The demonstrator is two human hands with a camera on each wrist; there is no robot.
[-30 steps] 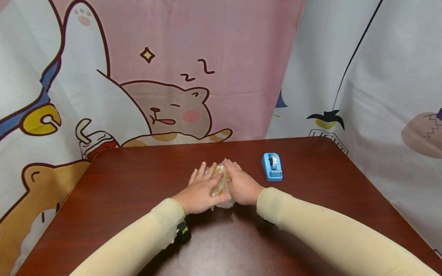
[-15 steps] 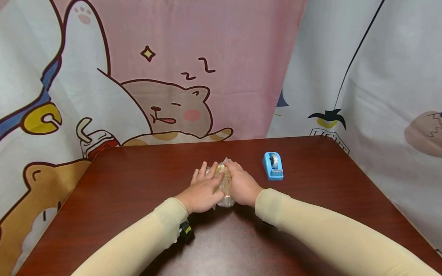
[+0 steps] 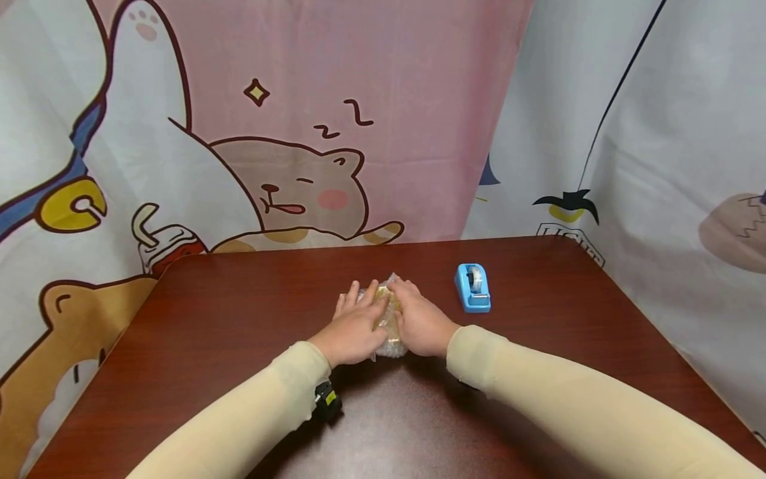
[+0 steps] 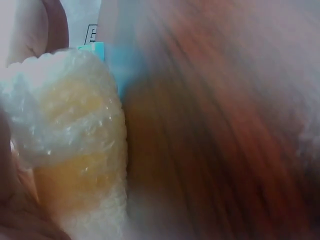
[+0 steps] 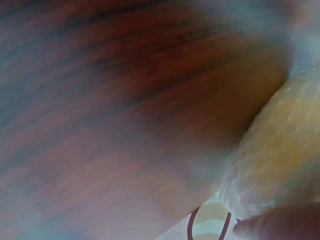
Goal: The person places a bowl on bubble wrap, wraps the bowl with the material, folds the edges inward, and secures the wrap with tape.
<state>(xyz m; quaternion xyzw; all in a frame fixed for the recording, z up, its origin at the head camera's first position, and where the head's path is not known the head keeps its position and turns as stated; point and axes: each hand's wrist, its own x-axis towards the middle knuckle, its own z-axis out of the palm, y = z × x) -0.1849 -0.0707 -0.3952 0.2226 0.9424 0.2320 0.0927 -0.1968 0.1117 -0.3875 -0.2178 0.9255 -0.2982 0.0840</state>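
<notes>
A bundle in clear bubble wrap (image 3: 390, 327), with something yellow-orange inside, lies on the table between the two hands. My left hand (image 3: 353, 334) rests on its left side, fingers straight and spread. My right hand (image 3: 421, 326) holds the right side, with fingertips at the far end. In the left wrist view the wrapped bundle (image 4: 75, 130) shows two yellow-orange patches under the bubbles. From the right wrist, one rounded end of the bundle (image 5: 272, 150) is in sight with a fingertip (image 5: 280, 224) against it. What the wrap encloses is hidden.
A blue tape dispenser (image 3: 474, 289) with a roll of clear tape stands to the right, beyond the right hand. The brown wooden table (image 3: 239, 313) reaches back to a printed cartoon curtain (image 3: 413, 133). A black wrist device (image 3: 327, 401) sits under the left sleeve.
My left hand has shifted slightly to the right, and its thumb has drawn back from across the bundle. The right hand has stayed almost in place.
</notes>
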